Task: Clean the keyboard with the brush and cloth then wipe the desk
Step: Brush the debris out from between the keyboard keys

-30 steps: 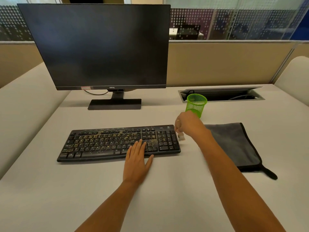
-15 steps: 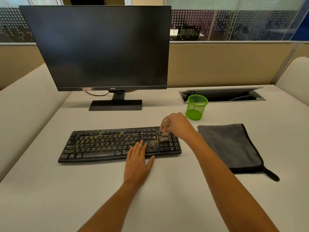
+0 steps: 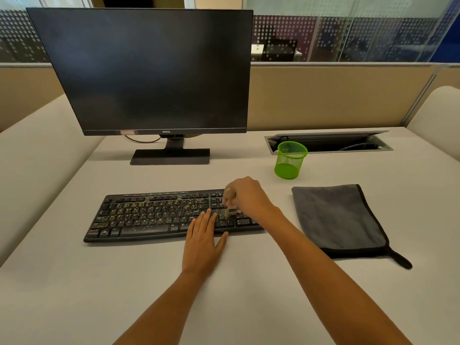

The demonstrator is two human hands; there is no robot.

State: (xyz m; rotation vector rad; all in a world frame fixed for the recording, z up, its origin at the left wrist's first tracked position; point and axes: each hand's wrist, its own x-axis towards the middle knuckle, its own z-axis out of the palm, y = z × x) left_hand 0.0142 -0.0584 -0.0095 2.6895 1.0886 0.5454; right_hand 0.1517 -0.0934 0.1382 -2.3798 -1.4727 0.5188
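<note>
1. My right hand, closed on a small blurred brush, has moved from the keypad's right edge leftward onto the crumb-strewn black keyboard.
2. My left hand stays flat, steadying the front edge.
3. The grey cloth lies untouched on the tabletop; brushing has barely started.

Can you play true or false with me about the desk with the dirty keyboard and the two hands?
1. The right hand holds a small brush over the keyboard. True.
2. The left hand is lifting the keyboard. False: it lies flat, fingers on the keyboard's front edge.
3. The grey cloth lies right of the keyboard, untouched. True.
4. The green mesh cup has tipped over. False: it stands upright.
5. The monitor shows a picture. False: its screen is dark.
</note>
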